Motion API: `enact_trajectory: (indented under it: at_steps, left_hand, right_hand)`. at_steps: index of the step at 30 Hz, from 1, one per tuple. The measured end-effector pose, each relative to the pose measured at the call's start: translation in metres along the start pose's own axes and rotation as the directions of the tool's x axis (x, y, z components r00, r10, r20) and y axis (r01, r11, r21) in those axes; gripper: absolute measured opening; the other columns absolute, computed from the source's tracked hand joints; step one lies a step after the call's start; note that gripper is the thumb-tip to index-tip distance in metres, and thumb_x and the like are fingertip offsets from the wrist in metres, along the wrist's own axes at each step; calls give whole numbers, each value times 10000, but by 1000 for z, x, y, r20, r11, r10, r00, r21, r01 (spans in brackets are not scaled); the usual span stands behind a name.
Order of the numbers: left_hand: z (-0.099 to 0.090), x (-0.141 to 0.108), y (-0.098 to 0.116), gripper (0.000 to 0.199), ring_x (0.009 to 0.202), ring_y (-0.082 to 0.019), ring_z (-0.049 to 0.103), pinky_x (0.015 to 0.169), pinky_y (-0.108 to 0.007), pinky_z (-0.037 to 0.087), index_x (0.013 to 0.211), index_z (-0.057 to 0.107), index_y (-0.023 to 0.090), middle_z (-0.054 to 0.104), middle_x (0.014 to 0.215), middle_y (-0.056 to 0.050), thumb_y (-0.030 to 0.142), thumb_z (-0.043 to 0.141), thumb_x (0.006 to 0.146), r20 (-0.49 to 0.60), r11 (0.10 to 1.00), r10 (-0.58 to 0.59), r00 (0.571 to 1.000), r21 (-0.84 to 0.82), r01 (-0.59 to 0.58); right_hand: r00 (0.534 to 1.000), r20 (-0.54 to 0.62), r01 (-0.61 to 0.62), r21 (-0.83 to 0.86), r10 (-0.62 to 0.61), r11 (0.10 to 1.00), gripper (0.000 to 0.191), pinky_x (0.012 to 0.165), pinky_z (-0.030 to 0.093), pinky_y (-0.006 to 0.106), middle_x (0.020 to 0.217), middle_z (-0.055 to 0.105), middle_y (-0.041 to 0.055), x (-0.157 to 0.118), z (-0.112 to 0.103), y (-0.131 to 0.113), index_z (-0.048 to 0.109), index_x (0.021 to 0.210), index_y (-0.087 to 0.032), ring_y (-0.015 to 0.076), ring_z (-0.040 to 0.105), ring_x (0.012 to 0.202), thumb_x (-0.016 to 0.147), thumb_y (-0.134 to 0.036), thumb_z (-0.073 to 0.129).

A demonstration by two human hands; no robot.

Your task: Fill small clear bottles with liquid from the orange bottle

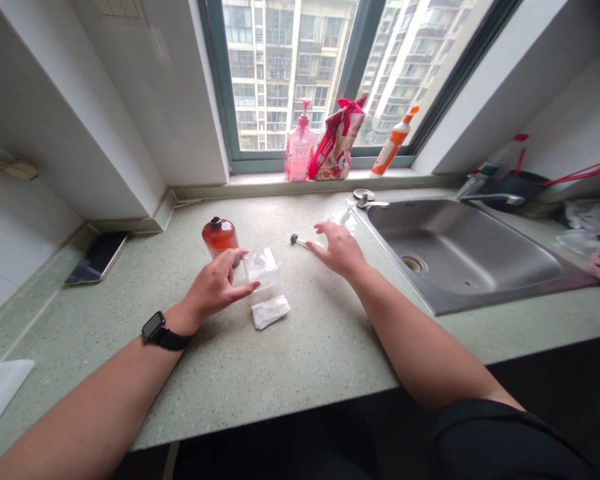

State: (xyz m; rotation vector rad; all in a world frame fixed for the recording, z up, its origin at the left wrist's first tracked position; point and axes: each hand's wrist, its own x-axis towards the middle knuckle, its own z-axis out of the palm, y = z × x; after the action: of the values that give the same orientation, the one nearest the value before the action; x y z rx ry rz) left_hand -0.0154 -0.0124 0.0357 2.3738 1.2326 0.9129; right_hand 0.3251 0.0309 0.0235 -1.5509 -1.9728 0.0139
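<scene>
My left hand (219, 283) has its thumb and fingers apart at the left side of a clear square bottle (263, 269); whether they touch it is unclear. Just behind that hand stands an amber bottle (220, 235) with an open neck. A folded white cloth or tissue (271, 312) lies in front of the clear bottle. My right hand (339, 248) is spread low over the counter, nothing visible in its grip. By its thumb lies a black-capped piece with a thin pale tube (294, 239). Something clear, partly hidden, is behind the right fingers (347, 219).
A steel sink (460, 247) with a faucet is on the right. On the windowsill stand a pink pump bottle (300, 150), a red bag (337, 143) and an orange-white bottle (394, 143). A phone (97, 257) lies at the left on the counter (180, 393).
</scene>
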Motion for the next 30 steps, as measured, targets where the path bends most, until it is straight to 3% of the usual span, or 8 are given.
enact_trajectory:
  at_steps: [3,7,11,16,20,25,27,30]
  left_hand:
    - [-1,0,1,548,677,-138,519,679,-297,473,1313,613,181,637,960,-11,462,809,885,12,1000,5,1000,3,-5]
    - [-1,1,2,544,682,-145,524,686,-302,474,1313,616,183,628,930,-2,473,805,893,30,1000,8,1000,4,-8]
    - [0,1,1,550,680,-145,527,686,-301,476,1317,616,180,634,932,-4,478,808,896,37,1000,6,999,-2,-6]
    - [1,1,0,564,678,-147,533,678,-304,485,1323,617,184,654,953,-14,507,801,899,41,1000,5,999,-5,-5]
    - [1,1,-1,586,685,-152,551,679,-306,494,1346,612,188,665,958,-15,524,797,903,44,1000,-2,999,-12,2]
    - [3,1,-3,595,727,-163,586,706,-311,512,1365,610,195,684,999,-28,524,803,908,41,1000,14,999,-8,-14]
    - [4,0,-5,598,745,-165,598,718,-312,521,1377,607,199,692,1031,-35,513,807,910,39,1000,21,999,-8,-20]
    - [5,0,-6,612,728,-151,587,739,-322,539,1394,598,202,704,1098,-48,506,816,909,35,1000,26,999,-11,-25]
  right_hand:
    - [994,97,-32,-113,43,993,324,1030,540,494,1216,755,143,1,3,14,681,1206,-213,343,687,1158,897,-295,740]
    - [983,172,-42,-127,64,991,307,989,542,469,1175,769,113,-1,10,21,687,1149,-236,322,687,1122,846,-205,728]
    - [982,173,-55,-110,74,992,334,960,545,449,1143,785,106,0,10,22,685,1142,-227,303,708,1077,825,-124,669]
    - [990,114,-73,-57,79,996,255,922,557,428,1109,785,97,5,-3,20,678,1060,-227,291,727,1035,811,-175,660]
    - [992,-17,-123,79,125,989,162,868,568,413,999,779,80,9,-14,17,675,959,-236,273,728,934,799,-246,660]
    - [972,-105,-174,287,211,942,194,906,585,447,959,768,70,12,-17,13,701,958,-238,262,725,906,816,-368,677]
    - [967,-96,-174,426,236,888,253,899,594,441,962,760,57,12,-16,9,711,984,-241,246,718,898,830,-441,696]
    - [971,-44,-148,665,237,732,342,867,601,401,982,741,38,11,-15,0,706,1036,-247,217,707,903,855,-538,714]
